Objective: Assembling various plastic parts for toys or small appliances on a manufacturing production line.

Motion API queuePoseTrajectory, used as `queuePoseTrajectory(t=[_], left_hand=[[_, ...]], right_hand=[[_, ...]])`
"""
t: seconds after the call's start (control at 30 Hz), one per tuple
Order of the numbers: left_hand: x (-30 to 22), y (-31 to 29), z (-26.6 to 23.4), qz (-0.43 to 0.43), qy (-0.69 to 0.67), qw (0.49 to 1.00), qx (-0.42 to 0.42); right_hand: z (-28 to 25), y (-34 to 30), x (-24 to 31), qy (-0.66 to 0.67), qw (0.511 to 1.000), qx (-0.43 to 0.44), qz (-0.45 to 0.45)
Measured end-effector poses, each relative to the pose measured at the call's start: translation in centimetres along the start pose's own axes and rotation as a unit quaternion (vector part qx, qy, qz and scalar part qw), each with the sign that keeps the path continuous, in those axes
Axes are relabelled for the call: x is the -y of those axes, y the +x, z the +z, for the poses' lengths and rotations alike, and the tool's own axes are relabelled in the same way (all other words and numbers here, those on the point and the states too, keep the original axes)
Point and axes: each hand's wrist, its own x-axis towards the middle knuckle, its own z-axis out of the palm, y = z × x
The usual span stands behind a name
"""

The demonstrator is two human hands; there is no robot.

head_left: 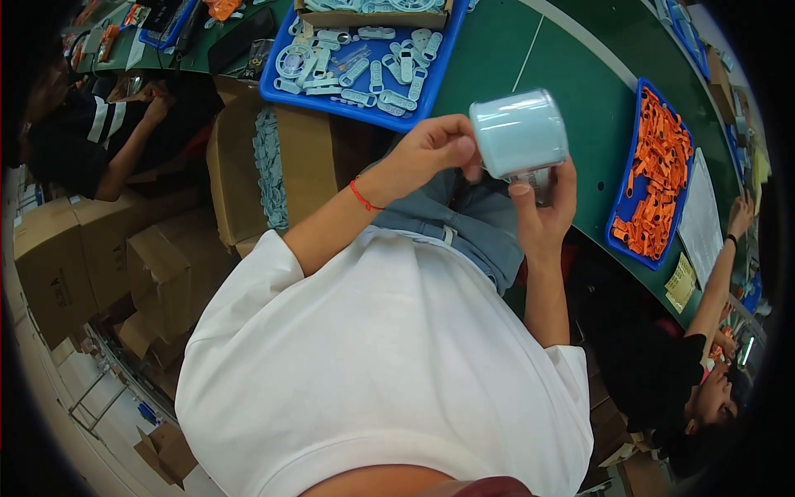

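A pale blue cylinder with a shiny, clear-looking surface [522, 132], perhaps a roll of film, is held up over the edge of the green table. My right hand [546, 217] grips it from below, thumb in front and fingers at its right side. Below the cylinder, a small clear or greyish part shows between the fingers of that hand. My left hand [447, 153] is at the cylinder's left edge, with thumb and forefinger closed together. Whatever it pinches, if anything, is too small to make out.
A blue tray [422, 112] of pale blue plastic parts stands ahead. At right, another blue tray [617, 228] holds orange parts, beside a white sheet [701, 211] and a yellowish note [681, 283]. Cardboard boxes [66, 257] stand at left. People sit on both sides.
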Motion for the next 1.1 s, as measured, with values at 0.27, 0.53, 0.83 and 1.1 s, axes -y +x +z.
queuePoseTrajectory(t=[0.27,0.53,0.83,1.1], left_hand=[[0.8,0.4,0.5,-0.035,0.048,0.991,-0.123],[0.9,0.7,1.3,-0.077,0.298,0.948,-0.076],[0.4,1.7,2.5,-0.017,0.338,0.938,-0.081],[0.9,1.1,2.3,0.019,0.354,0.931,-0.091]], right_hand=[[0.1,-0.6,-0.4,0.1,0.99,-0.013,0.098],[0.2,-0.3,-2.2,0.225,0.95,0.005,0.218],[1.8,0.6,-1.5,0.115,0.983,-0.023,0.138],[1.6,-0.1,-2.3,0.097,0.986,-0.001,0.138]])
